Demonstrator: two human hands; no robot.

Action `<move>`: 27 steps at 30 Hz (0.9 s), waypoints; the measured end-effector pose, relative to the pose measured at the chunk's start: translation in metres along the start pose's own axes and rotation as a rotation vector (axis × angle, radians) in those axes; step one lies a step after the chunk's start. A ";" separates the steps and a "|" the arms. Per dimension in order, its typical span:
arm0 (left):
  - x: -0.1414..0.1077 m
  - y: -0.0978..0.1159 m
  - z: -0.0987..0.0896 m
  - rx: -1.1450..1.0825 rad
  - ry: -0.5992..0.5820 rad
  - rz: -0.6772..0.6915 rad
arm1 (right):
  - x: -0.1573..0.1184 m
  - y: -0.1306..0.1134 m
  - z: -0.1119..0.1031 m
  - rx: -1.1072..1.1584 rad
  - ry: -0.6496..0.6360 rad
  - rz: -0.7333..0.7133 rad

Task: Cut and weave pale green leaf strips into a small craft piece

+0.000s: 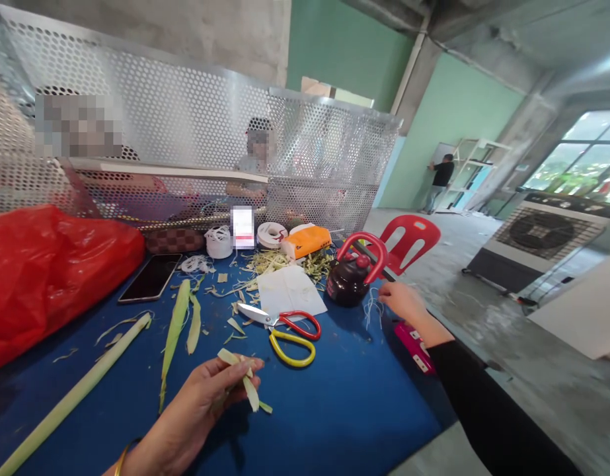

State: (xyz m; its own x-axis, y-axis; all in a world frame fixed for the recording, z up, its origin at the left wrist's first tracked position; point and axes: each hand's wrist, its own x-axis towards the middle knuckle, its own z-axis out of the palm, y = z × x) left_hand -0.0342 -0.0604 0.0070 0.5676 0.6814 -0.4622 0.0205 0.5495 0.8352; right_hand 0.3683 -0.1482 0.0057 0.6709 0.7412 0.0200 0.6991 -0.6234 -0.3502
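Observation:
My left hand (220,390) is closed around folded pale green leaf strips (252,391), thumb on top. To the right, my right hand (401,305) is closed at the fingertips on thin white threads (373,309) that hang over the table edge beside the dark kettle-shaped container (347,281). Open scissors (272,324) with one red and one yellow handle lie between my hands. Left of my left hand are a green leaf piece (178,324), a smaller one (194,324) and a long pale stalk (81,390).
A red plastic bag (57,277), a phone (151,277), a string ball (219,242), a tape roll (271,234) and an orange tissue pack (306,242) line the blue table (329,403). A perforated metal screen (186,112) stands behind. Beyond the right edge is a red chair (408,228).

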 end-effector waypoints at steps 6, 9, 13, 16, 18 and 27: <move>0.000 0.001 -0.001 0.010 -0.018 0.006 | 0.017 0.018 0.022 -0.098 -0.065 -0.016; -0.001 0.000 -0.003 0.000 -0.023 0.013 | 0.016 0.023 0.025 -0.098 -0.038 -0.025; -0.001 -0.001 -0.003 -0.045 -0.028 0.002 | 0.012 0.023 0.019 -0.072 0.039 -0.022; -0.002 0.000 -0.002 -0.046 -0.031 -0.011 | 0.003 0.018 0.010 -0.052 0.107 -0.040; -0.002 0.000 -0.001 -0.041 -0.026 -0.014 | -0.007 0.011 0.000 -0.061 0.160 -0.064; -0.004 -0.002 -0.003 -0.058 -0.028 0.022 | -0.047 -0.035 -0.044 -0.007 0.547 -0.218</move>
State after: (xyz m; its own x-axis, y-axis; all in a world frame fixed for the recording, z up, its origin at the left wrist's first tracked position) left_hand -0.0386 -0.0626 0.0067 0.5902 0.6800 -0.4350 -0.0397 0.5626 0.8258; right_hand 0.3228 -0.1723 0.0582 0.5405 0.6171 0.5719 0.8355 -0.4740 -0.2781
